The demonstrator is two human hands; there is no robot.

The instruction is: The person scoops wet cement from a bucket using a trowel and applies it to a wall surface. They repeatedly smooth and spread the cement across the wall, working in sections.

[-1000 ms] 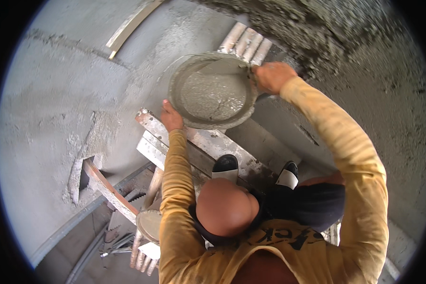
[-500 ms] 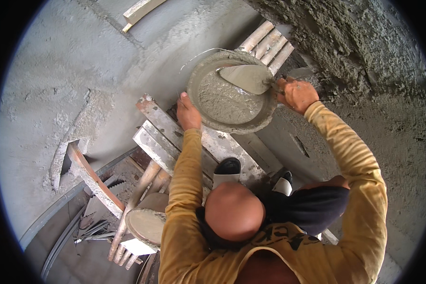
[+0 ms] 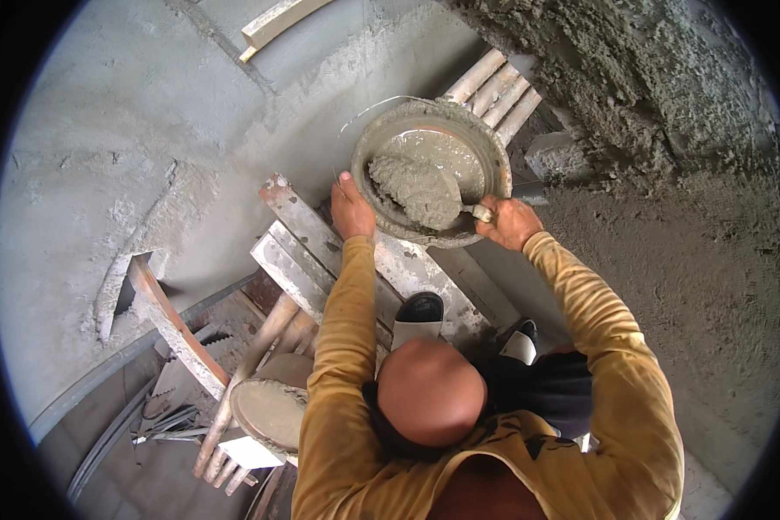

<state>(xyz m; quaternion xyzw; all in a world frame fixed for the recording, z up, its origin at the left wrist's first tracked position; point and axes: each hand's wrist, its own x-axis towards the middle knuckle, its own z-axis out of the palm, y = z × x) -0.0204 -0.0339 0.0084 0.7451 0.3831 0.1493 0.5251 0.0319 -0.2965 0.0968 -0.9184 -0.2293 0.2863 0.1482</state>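
A round bucket (image 3: 502,147), its rim crusted with grey mortar, stands on the wooden planks in front of me. My left hand (image 3: 352,211) grips its left side near the rim, thumb up; the other fingers are mostly hidden. At the near right rim, my right hand (image 3: 511,224) is closed round the handle of a trowel (image 3: 479,212). The trowel's blade lies inside the bucket under a thick heap of wet mortar (image 3: 416,189). Wetter, smoother mortar (image 3: 451,152) shows behind the heap, with part of the inner wall exposed.
White-stained planks (image 3: 308,225) lie beneath the bucket and my sandalled feet (image 3: 419,316). Round poles (image 3: 494,91) stick out beyond it. A second mortar-filled container (image 3: 269,412) sits at lower left. Rough mortar (image 3: 641,95) covers the right wall; the left wall (image 3: 87,173) is smoother.
My right hand has come down and left with the trowel. The blade, bare above the mortar before, now sits lower in the bucket, heaped with mortar. My left hand stays on the bucket.
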